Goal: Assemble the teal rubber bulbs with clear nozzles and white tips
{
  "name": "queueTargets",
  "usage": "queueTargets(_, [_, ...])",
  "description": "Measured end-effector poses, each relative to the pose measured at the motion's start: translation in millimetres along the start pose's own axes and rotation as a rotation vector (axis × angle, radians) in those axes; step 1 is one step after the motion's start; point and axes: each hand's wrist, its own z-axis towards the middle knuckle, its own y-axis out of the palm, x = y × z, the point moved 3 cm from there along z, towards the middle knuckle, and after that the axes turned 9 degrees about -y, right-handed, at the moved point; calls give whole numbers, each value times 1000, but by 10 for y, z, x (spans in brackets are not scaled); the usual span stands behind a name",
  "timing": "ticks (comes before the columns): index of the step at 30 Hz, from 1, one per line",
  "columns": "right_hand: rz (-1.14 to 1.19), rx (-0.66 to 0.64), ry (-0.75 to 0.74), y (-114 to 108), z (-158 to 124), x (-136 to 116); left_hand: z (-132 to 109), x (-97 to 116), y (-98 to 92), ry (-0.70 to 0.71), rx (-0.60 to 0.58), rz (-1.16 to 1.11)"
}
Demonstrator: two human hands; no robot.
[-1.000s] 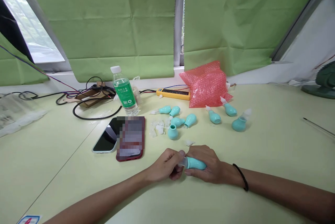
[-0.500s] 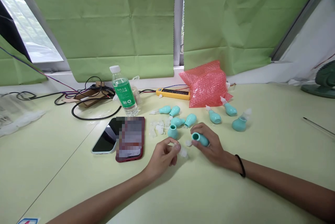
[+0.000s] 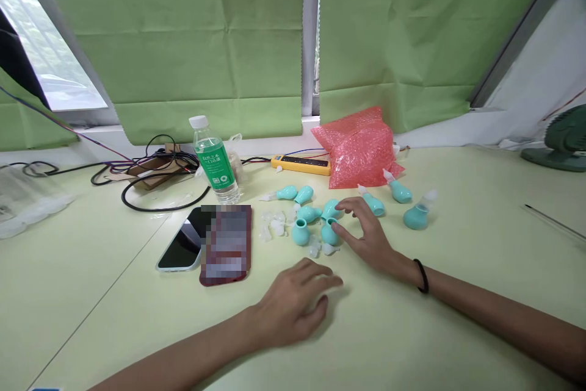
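My right hand (image 3: 366, 235) has its thumb and fingers apart beside a turquoise rubber bulb (image 3: 329, 233) that stands upright, mouth up; the thumb tip is at its rim. A second open-mouthed bulb (image 3: 300, 232) stands just left of it. In front of the two lie a clear plastic piece (image 3: 314, 247) and a small whitish nozzle tip (image 3: 329, 249). My left hand (image 3: 300, 304) hovers low over the table nearer me, fingers loosely stretched, holding nothing. Behind, several turquoise bulbs lie on their sides, among them one bulb (image 3: 309, 214) close to the upright pair.
Bulbs with clear tips, like this one (image 3: 416, 216), lie to the right. Clear plastic parts (image 3: 277, 224) are left of the bulbs. Further out are two phones (image 3: 226, 244), a water bottle (image 3: 215, 162), a red bubble-wrap bag (image 3: 361, 147), a yellow power strip (image 3: 301, 165) and a thin metal rod (image 3: 555, 222).
My right hand has set its bulb upright beside the other and loosened its fingers. My left hand has let go of the clear plastic piece and drawn back toward me.
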Motion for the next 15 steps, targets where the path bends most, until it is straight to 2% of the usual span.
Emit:
queueTargets(2, [-155,-1,-104,-129,134,3,-26,96,36,119,-109,167])
queueTargets(5, [-479,-35,-199,-439,375,28,-36,116,67,81,-153,333])
queueTargets(9, [-819,-213,-73,-1004,546,274,-22,9,69,-48,-102,454])
queueTargets(12, [-773,-427,-14,-1362,476,686,-8,-53,66,-108,-62,525])
queueTargets(15, [-574,-602,100,-1516,313,1138,4,-59,61,-140,-29,567])
